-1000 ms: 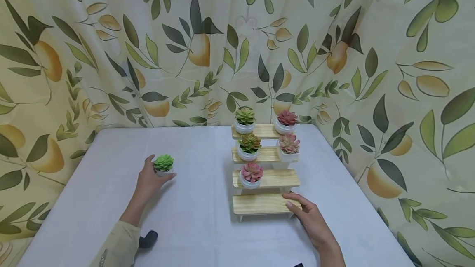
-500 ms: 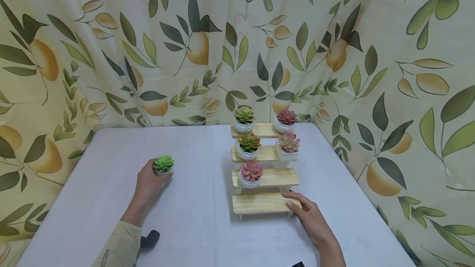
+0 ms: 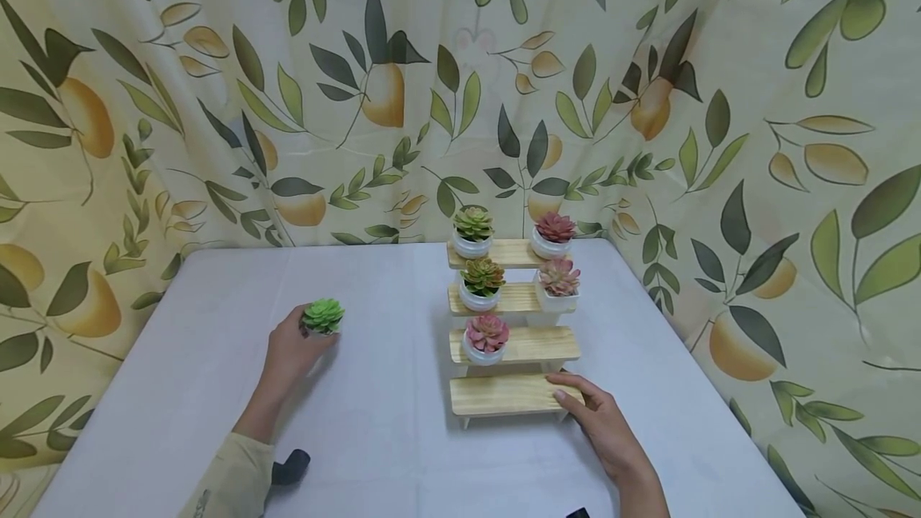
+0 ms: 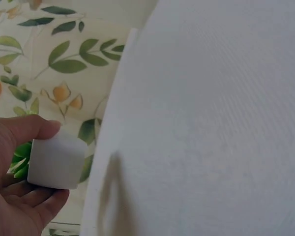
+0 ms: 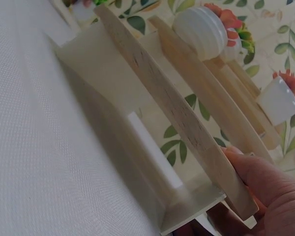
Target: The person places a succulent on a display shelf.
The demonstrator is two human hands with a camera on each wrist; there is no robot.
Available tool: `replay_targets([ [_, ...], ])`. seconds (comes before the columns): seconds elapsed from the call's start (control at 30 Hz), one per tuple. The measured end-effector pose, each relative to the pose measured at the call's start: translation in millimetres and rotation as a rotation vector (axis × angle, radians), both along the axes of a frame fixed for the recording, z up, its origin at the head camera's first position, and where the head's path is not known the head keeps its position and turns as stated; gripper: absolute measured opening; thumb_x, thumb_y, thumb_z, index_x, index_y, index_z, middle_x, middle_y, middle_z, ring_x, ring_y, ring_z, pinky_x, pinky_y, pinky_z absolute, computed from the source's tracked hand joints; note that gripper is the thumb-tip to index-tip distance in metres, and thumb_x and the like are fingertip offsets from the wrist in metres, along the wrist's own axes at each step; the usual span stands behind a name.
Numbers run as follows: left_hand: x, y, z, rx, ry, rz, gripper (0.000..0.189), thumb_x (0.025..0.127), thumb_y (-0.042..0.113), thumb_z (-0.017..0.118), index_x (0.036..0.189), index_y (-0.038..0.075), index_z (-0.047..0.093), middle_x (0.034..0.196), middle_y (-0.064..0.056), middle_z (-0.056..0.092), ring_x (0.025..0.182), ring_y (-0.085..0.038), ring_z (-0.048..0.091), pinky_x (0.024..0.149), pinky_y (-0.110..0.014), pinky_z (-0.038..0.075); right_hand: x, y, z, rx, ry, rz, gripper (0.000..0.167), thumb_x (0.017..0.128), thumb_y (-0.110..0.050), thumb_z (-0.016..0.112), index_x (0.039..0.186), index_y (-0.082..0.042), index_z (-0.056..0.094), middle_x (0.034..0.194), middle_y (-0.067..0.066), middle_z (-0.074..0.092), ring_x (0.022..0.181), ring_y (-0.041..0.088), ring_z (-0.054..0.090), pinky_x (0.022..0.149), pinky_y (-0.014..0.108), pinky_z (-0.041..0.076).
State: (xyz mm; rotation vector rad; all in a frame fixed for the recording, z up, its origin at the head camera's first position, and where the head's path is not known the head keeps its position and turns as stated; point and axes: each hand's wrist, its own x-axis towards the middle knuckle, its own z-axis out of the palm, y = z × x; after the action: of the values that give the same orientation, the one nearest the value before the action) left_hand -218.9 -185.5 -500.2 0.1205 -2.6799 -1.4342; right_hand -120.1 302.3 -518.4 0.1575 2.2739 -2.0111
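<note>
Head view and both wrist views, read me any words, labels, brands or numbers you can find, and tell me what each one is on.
There is no readable text in any view.
White pot in the left hand: blank.
Wooden stand under the right hand: bare wood.
Curtain: only printed leaves and fruit.
</note>
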Motion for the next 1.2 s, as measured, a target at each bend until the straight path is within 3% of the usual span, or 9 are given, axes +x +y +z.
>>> replay_targets([
  [0.27, 10.6, 7.6, 16.3, 0.015, 0.03, -0.026, 0.071, 0.089, 0.017, 0.082, 0.145, -0.009, 0.047, 0.143, -0.034, 0.052, 0.13, -0.051, 0.052, 0.107, -0.058, 0.046, -1.5, -0.4, 1.2, 0.002, -0.002, 0.001, 0.047, 0.097, -0.028, 0.075, 0.135, -0.002, 0.066, 0.16, 0.015, 0.037, 0.154, 0.035, 0.014, 0.123, 0.055, 0.015],
  [0.67, 26.5, 16.6, 26.8, 0.039, 0.055, -0.096, 0.072, 0.087, 0.017, 0.084, 0.145, -0.006, 0.049, 0.141, -0.031, 0.056, 0.127, -0.049, 0.056, 0.105, -0.057, 0.048, -0.8, -0.1, 0.1, 0.001, 0.007, 0.01, 0.047, 0.098, -0.026, 0.074, 0.136, -0.001, 0.065, 0.159, 0.014, 0.04, 0.154, 0.035, 0.014, 0.123, 0.054, 0.017],
  [1.0, 43.0, 33.2, 43.0, 0.038, 0.075, -0.155, 0.072, 0.085, 0.015, 0.086, 0.144, -0.003, 0.051, 0.138, -0.028, 0.059, 0.124, -0.046, 0.059, 0.102, -0.055, 0.051, -1.0, -0.8, -0.3, 0.001, 0.011, 0.011, 0.047, 0.099, -0.026, 0.073, 0.136, 0.001, 0.064, 0.158, 0.014, 0.04, 0.154, 0.035, 0.014, 0.123, 0.054, 0.016],
  [1.2, 48.9, 41.1, 45.6, 0.061, 0.07, -0.168, 0.07, 0.084, 0.013, 0.087, 0.143, -0.002, 0.053, 0.138, -0.026, 0.06, 0.126, -0.042, 0.059, 0.101, -0.049, 0.053, 0.3, -0.3, 0.9, -0.002, 0.019, 0.016, 0.046, 0.1, -0.024, 0.072, 0.137, 0.002, 0.063, 0.157, 0.015, 0.041, 0.155, 0.035, 0.012, 0.123, 0.055, 0.016],
])
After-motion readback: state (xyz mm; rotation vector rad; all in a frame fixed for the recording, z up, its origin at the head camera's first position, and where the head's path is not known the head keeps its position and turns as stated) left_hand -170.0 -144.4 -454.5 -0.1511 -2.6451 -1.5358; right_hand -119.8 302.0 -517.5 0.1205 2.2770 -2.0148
